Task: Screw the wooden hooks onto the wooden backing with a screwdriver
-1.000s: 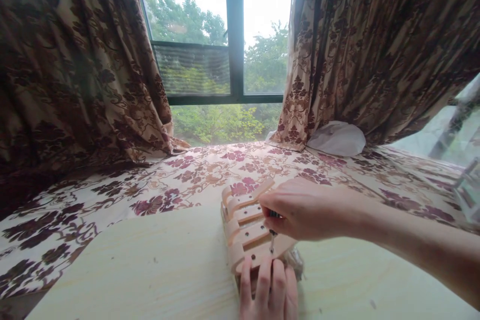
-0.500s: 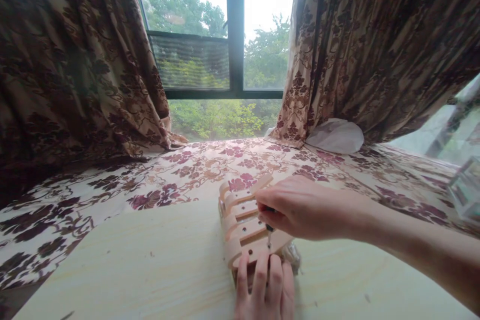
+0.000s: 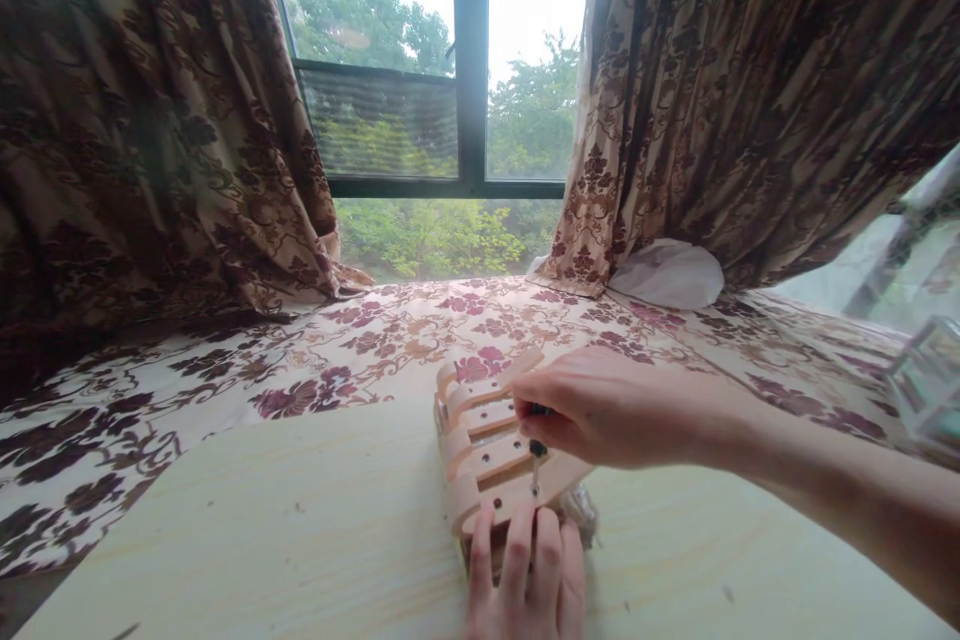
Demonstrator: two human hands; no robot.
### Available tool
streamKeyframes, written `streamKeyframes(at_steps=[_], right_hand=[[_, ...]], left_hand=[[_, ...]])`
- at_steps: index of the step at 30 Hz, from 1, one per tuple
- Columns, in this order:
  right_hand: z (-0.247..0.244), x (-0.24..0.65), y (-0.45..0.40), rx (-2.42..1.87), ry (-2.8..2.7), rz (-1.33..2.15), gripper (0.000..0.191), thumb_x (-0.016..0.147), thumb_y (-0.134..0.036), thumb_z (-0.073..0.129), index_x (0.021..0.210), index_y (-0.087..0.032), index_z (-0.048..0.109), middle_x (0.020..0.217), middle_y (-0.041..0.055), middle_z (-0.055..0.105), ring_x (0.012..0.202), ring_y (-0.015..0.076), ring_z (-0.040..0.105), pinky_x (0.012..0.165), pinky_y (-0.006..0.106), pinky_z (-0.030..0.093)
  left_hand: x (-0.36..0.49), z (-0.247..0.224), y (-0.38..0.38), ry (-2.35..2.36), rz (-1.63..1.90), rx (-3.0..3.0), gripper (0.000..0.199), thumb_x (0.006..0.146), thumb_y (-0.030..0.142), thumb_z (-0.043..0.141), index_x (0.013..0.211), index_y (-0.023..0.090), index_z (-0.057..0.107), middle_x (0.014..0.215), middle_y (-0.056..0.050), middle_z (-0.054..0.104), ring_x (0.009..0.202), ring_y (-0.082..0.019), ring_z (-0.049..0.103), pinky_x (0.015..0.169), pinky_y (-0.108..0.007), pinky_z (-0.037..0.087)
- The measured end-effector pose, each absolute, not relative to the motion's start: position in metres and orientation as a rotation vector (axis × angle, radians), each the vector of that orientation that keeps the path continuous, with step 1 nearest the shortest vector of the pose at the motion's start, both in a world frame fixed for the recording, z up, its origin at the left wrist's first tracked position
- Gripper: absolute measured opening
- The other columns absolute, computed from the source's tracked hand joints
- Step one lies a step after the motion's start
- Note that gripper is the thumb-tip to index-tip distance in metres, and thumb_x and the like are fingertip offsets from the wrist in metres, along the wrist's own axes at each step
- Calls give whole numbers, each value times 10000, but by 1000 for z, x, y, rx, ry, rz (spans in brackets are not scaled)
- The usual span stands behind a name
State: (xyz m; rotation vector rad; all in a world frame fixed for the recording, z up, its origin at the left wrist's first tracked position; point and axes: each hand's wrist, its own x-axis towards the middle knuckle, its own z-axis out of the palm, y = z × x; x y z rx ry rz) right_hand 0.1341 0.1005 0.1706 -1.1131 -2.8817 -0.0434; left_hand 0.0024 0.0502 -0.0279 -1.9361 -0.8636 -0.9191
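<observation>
A slatted wooden piece (image 3: 480, 461) with curved left ends and dark screws lies on the pale wooden board (image 3: 300, 520). My right hand (image 3: 577, 410) is closed round the dark handle of a small screwdriver (image 3: 537, 450), whose thin shaft points down at a screw in the nearest slat. At the piece's near end, my left hand (image 3: 525, 570) rests with its fingers slightly apart, fingertips against the front edge. Clear crumpled plastic (image 3: 581, 510) shows beside the piece on the right.
Floral cloth (image 3: 420, 330) spreads behind the board up to the window (image 3: 472, 120). Patterned curtains hang on both sides. A white plastic bag (image 3: 667, 273) lies at the right curtain's foot, and a clear box (image 3: 926, 385) stands far right.
The whole view has shifted very slightly. My right hand is turned a little on the screwdriver, which stays over the same screw. My left hand stays at the near end.
</observation>
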Motion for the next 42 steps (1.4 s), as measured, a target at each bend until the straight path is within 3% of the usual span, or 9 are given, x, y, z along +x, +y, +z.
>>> streamKeyframes(at_steps=[6, 10, 14, 19, 24, 32, 38, 42], right_hand=[[178, 135, 100, -1149, -2905, -111, 169, 847, -261, 471, 740, -178, 573, 671, 15, 584, 568, 99, 388, 512, 243, 229], [182, 133, 99, -1066, -2969, -15, 79, 793, -193, 510, 764, -187, 583, 731, 9, 612, 640, 98, 464, 553, 221, 276], [175, 131, 101, -1075, -2936, -45, 129, 810, -177, 468, 815, -177, 597, 750, 27, 624, 662, 111, 494, 565, 230, 289], [173, 130, 102, -1157, -2910, -152, 151, 816, -198, 457, 765, -167, 597, 702, 34, 622, 605, 115, 468, 528, 257, 251], [182, 130, 99, -1091, -2955, 1, 99, 786, -211, 531, 773, -191, 627, 726, 14, 643, 637, 111, 485, 557, 238, 278], [171, 135, 101, -1106, -2926, -79, 175, 822, -201, 467, 700, -171, 589, 653, 11, 584, 569, 104, 383, 510, 255, 227], [186, 134, 96, -1205, -2947, 0, 144, 800, -266, 537, 894, -202, 625, 720, 9, 612, 617, 115, 453, 522, 238, 252], [191, 134, 95, -1136, -2982, 21, 131, 800, -166, 494, 831, -198, 617, 757, 15, 621, 653, 115, 471, 547, 234, 275]], left_hand=[[0, -28, 50, -850, -906, -1936, 309, 751, 155, 454, 1012, 154, 620, 986, -72, 611, 994, -258, 542, 1058, -556, 250], [-1, -28, 50, -848, -912, -1954, 315, 745, 164, 461, 1017, 154, 620, 994, -71, 610, 995, -256, 539, 1062, -556, 243], [0, -27, 47, -875, -904, -1973, 315, 747, 172, 476, 1025, 150, 623, 1001, -76, 615, 1009, -266, 540, 1054, -564, 256], [1, -28, 48, -869, -892, -1936, 273, 773, 168, 485, 1009, 165, 623, 981, -63, 623, 993, -246, 557, 1046, -557, 278], [3, -33, 54, -868, -957, -1857, 215, 771, 108, 524, 935, 202, 627, 936, -26, 630, 966, -199, 571, 1057, -534, 285], [4, -29, 50, -867, -939, -1907, 235, 768, 150, 510, 966, 172, 634, 960, -58, 621, 966, -233, 578, 1043, -550, 288], [1, -26, 47, -865, -919, -1953, 285, 764, 184, 474, 1002, 164, 628, 989, -68, 617, 981, -255, 567, 1035, -550, 284], [1, -26, 49, -868, -902, -1946, 285, 761, 174, 487, 1011, 162, 623, 986, -70, 624, 975, -258, 568, 1019, -551, 304]])
